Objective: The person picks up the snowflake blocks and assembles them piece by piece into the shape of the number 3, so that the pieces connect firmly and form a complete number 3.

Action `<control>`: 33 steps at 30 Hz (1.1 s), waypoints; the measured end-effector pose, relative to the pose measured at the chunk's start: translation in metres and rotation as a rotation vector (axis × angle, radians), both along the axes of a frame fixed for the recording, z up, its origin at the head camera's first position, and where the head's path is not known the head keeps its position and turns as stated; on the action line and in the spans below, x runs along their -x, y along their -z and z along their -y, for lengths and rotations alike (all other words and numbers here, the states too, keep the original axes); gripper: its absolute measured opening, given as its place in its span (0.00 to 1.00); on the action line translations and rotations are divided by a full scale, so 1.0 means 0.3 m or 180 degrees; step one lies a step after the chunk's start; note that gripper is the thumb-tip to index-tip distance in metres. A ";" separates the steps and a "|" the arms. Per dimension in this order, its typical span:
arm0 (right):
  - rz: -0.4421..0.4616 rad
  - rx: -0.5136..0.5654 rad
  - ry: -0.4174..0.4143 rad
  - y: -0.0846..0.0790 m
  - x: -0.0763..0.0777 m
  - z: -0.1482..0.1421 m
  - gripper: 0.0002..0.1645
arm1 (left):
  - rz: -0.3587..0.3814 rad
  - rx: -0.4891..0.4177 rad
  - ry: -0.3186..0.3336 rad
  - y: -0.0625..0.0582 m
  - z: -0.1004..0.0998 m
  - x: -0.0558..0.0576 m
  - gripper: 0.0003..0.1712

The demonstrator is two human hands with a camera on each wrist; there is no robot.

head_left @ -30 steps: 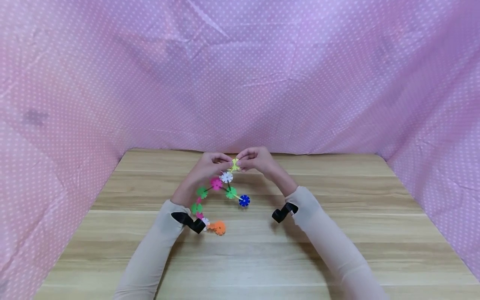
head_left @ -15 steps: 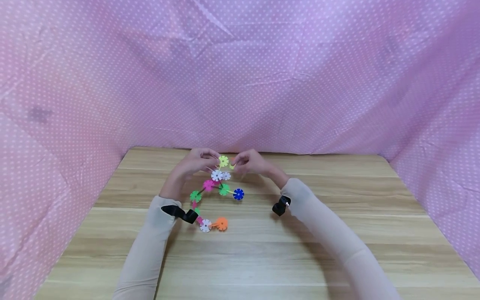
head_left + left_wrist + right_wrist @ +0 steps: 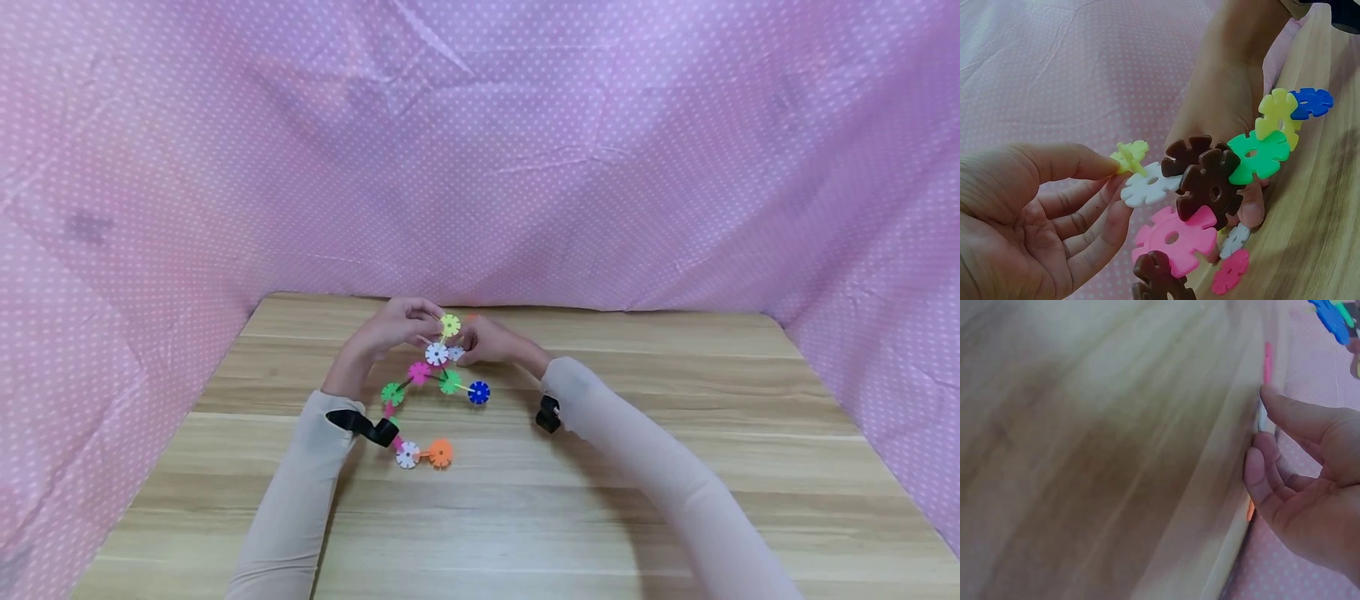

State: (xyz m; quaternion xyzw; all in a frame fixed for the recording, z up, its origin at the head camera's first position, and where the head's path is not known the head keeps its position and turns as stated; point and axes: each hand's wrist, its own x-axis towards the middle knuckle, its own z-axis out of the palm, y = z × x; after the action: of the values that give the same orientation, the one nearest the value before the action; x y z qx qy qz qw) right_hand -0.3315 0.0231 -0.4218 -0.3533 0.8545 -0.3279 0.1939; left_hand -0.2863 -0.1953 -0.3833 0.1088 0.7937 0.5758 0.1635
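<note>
One Pinched, One Within Reach

Toward the desk's (image 3: 525, 517) far edge, my left hand (image 3: 395, 325) pinches the yellow end disc (image 3: 450, 325) between thumb and finger, the rest loosely bent. From it the linked chain of discs (image 3: 419, 372) curves toward the near edge. Just right, by the far edge, my right hand (image 3: 491, 340) has its fingers curved at a white disc (image 3: 456, 353); I can't tell whether they grip it. I'd judge I'm fetching another disc; next calls for a secure pinch and lift.

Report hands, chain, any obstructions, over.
Left hand pinches yellow disc. Right hand at white disc, grip unclear. Coloured chain joined to yellow disc. Black left-wrist mount partly hides chain, head view.
</note>
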 end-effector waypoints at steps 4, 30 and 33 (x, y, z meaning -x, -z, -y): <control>-0.0039 -0.0067 0.0031 0.002 -0.007 -0.004 0.17 | -0.0008 0.0006 -0.0015 0.002 -0.011 0.002 0.20; 0.0407 0.0847 0.0722 -0.033 -0.053 -0.151 0.10 | -0.0023 -0.0123 -0.0103 0.033 -0.059 -0.010 0.19; 0.0456 0.1143 0.0943 -0.052 -0.062 -0.152 0.10 | -0.0021 -0.0146 -0.0136 0.033 -0.066 -0.009 0.19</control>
State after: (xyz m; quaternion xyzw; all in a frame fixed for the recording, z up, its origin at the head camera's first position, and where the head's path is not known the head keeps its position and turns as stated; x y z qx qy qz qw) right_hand -0.3130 0.0687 -0.4062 -0.2287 0.8090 -0.5236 0.1378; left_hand -0.2834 -0.1755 -0.3932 0.0975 0.7829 0.5968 0.1461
